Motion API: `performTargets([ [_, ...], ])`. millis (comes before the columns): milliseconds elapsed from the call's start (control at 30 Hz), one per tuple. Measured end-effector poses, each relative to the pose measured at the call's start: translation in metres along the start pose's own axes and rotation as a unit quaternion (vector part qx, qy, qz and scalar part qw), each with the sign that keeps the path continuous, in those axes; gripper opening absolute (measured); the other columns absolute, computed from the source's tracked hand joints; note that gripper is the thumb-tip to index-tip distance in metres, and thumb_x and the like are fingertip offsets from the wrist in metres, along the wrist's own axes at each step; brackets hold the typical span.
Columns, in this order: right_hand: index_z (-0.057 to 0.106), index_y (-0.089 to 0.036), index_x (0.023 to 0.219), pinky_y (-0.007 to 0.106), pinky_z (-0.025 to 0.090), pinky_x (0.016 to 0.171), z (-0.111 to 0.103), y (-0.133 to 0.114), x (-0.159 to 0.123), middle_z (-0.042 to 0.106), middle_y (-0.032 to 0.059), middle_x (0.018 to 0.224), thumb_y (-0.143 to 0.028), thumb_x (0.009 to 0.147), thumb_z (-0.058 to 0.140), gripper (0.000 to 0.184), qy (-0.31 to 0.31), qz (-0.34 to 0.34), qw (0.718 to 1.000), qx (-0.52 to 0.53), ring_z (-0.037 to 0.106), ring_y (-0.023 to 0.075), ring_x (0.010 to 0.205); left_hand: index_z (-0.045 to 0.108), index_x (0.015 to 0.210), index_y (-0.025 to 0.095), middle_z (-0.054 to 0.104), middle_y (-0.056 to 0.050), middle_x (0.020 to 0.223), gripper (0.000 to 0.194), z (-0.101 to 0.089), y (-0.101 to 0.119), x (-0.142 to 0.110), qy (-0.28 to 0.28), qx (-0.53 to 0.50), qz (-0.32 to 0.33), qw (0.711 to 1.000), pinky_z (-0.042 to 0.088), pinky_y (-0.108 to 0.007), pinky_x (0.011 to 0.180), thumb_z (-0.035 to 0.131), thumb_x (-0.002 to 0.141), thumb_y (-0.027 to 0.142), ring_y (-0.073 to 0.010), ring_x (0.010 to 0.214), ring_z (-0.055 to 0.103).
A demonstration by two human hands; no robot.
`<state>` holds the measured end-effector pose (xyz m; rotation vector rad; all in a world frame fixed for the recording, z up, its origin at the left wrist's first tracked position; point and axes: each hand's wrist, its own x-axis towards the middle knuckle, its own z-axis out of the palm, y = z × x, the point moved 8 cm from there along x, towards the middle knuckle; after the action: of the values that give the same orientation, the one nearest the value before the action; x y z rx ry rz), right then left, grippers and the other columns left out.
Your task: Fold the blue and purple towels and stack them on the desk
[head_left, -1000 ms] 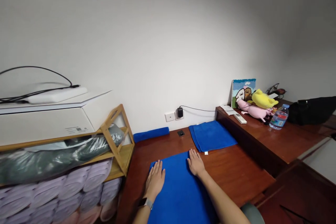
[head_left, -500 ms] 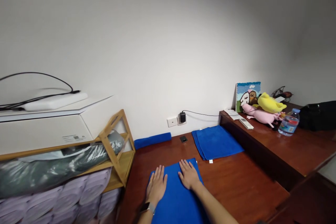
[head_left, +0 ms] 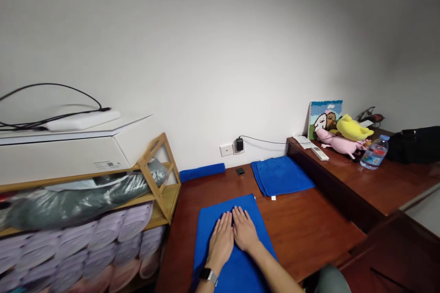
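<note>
Hands: The left hand (head_left: 220, 241), a watch (head_left: 208, 275) on its wrist, and the right hand (head_left: 244, 233) lie open and palms down, gripping nothing.

Change: Half a second earlier the hands stood apart near the towel's far edge; now they sit side by side, fingertips close together, with more blue cloth showing ahead of them.

Under the hands: A flat blue microfibre towel (head_left: 215, 215), its soft nap smooth and its shape a long rectangle, lies on the polished reddish-brown wooden table (head_left: 309, 233).

Blue cloth, count: Three pieces in all. Ahead and to the right of the hands is a folded blue towel (head_left: 282, 176); straight ahead, against the wall, is a rolled blue towel (head_left: 202, 172).

Beyond the hands: A black charger (head_left: 239, 144) sits in a white wall socket, its thin cable trailing right.

Right of the hands: A raised wooden ledge (head_left: 330, 169) carries two plush toys, one pink (head_left: 340, 145) and one yellow (head_left: 354, 128), plus a white remote control (head_left: 319, 153), a clear water bottle (head_left: 375, 153) and a black bag (head_left: 414, 145).

Left of the hands: A bamboo shelf (head_left: 160, 192) holds a plastic-wrapped dark green bundle (head_left: 79, 201) above rows of lilac rolled towels (head_left: 103, 233).
</note>
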<state>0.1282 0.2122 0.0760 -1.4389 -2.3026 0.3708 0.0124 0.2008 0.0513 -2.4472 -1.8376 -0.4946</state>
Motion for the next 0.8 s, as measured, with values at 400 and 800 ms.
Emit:
performTargets([
  [400, 0.034, -0.013, 0.168, 0.049, 0.020, 0.133, -0.068, 0.058, -0.025, 0.029, 0.0097, 0.173, -0.042, 0.110, 0.027, 0.065, 0.011, 0.126, 0.990, -0.055, 0.023, 0.0271, 0.162, 0.042, 0.161, 0.013, 0.041, -0.012, 0.169, 0.066, -0.064, -0.112, -0.057, -0.039, 0.034, -0.121, 0.991, 0.034, -0.049, 0.131, 0.027, 0.106, 0.046, -0.0263, 0.158, 0.036],
  [800, 0.035, -0.018, 0.167, 0.048, 0.019, 0.134, 0.004, -0.020, -0.094, 0.033, 0.0074, 0.172, -0.045, 0.113, 0.021, 0.062, -0.011, 0.004, 1.000, 0.001, 0.024, 0.0246, 0.162, 0.043, 0.161, 0.023, 0.044, -0.007, 0.168, 0.058, -0.016, 0.046, -0.096, -0.027, 0.015, -0.001, 1.000, 0.039, -0.051, 0.128, 0.029, 0.107, 0.039, -0.0258, 0.156, 0.043],
])
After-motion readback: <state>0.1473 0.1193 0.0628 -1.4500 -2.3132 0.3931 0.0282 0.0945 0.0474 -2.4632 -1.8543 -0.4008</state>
